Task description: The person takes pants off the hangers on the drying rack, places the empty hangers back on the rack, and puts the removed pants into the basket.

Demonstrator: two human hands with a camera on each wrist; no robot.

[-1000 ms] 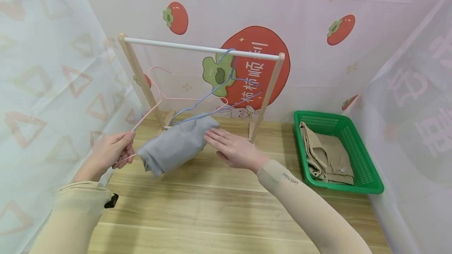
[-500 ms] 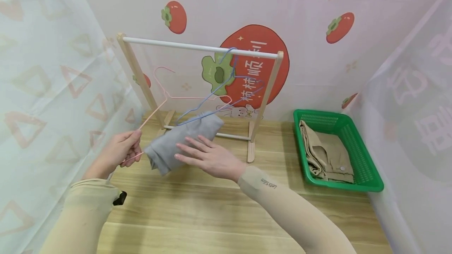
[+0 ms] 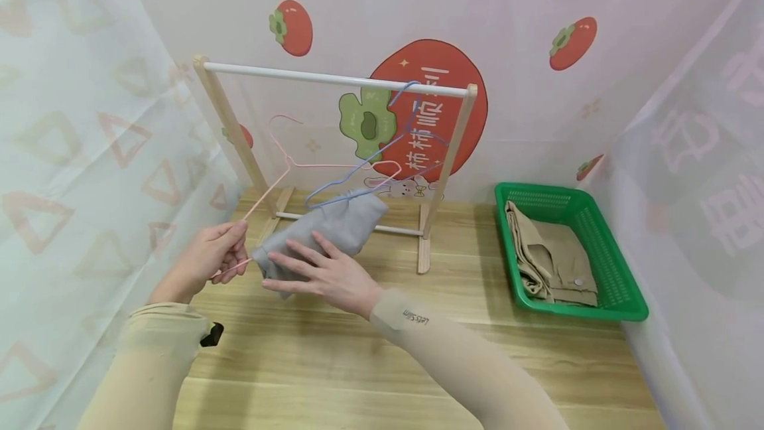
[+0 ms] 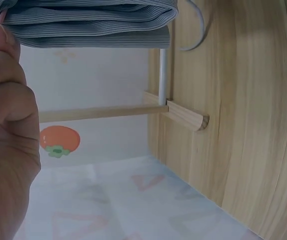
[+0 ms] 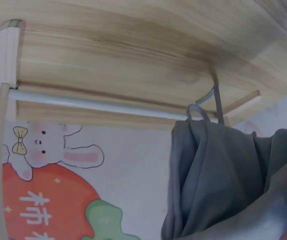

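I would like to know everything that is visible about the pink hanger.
The pink hanger is thin and looks like coated wire, with an open hook on top, two sloping shoulders and a rounded bend at the right end. It is held tilted, left end lower, and its hook is free, not on the white rail. The left hand grips its left end. The lower bar runs into the folded grey garment, which hides most of it.
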